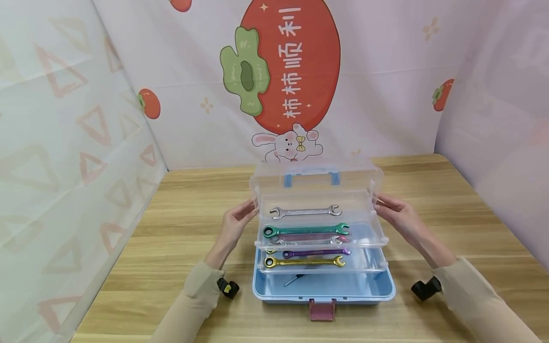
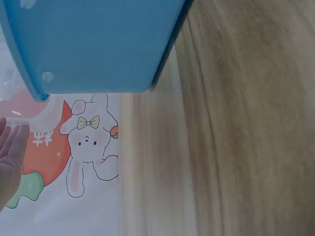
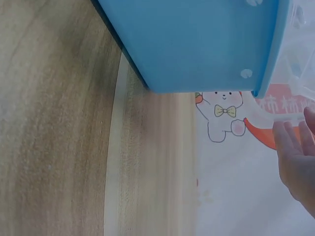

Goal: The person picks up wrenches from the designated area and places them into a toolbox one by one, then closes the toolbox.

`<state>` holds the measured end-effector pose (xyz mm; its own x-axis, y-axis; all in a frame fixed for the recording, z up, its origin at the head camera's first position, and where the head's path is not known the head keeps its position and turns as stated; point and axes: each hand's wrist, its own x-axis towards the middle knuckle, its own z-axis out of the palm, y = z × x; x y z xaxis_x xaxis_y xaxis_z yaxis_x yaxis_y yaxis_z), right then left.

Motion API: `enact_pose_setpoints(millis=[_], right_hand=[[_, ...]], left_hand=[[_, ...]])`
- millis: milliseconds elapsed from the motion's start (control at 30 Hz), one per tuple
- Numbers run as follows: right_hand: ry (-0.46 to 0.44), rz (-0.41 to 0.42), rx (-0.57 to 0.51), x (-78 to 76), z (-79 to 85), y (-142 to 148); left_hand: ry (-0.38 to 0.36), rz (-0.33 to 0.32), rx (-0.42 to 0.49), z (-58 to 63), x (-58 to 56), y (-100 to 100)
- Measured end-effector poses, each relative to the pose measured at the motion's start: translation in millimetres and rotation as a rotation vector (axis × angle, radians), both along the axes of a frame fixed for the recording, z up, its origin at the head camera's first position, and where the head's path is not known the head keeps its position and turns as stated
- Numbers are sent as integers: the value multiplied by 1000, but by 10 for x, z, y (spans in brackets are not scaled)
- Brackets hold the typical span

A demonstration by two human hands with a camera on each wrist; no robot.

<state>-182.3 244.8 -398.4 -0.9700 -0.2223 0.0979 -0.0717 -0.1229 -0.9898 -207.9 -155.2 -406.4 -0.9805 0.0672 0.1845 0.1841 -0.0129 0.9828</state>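
Note:
A toolbox with a light blue base (image 1: 323, 300) stands with its clear lid (image 1: 315, 178) raised and its clear stepped trays spread out. On the trays lie a silver open-end wrench (image 1: 305, 212), a green wrench (image 1: 306, 230), a purple wrench (image 1: 316, 253) and a yellow wrench (image 1: 304, 262), with other wrenches showing through the plastic. My left hand (image 1: 237, 223) is at the left side of the lid, fingertips right at its edge. At the opposite side, my right hand (image 1: 399, 218) has its fingertips against the clear plastic. Both hands show fairly straight fingers in the wrist views.
A pink latch (image 1: 322, 310) hangs down at the box front. Inside the base lies a thin dark-handled tool (image 1: 293, 280). The wooden table (image 1: 171, 267) meets a printed cloth backdrop (image 1: 188, 133) behind, with cloth at both sides.

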Motion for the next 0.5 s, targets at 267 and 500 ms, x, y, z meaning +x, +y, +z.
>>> enact_pose_setpoints(millis=[267,500], right_hand=[[11,-85,90,132,5,24],[120,115,-258,87,-257,165]], left_hand=[[-7,-71,63,101,172,-10],[-10,-70,49,255,356,3]])
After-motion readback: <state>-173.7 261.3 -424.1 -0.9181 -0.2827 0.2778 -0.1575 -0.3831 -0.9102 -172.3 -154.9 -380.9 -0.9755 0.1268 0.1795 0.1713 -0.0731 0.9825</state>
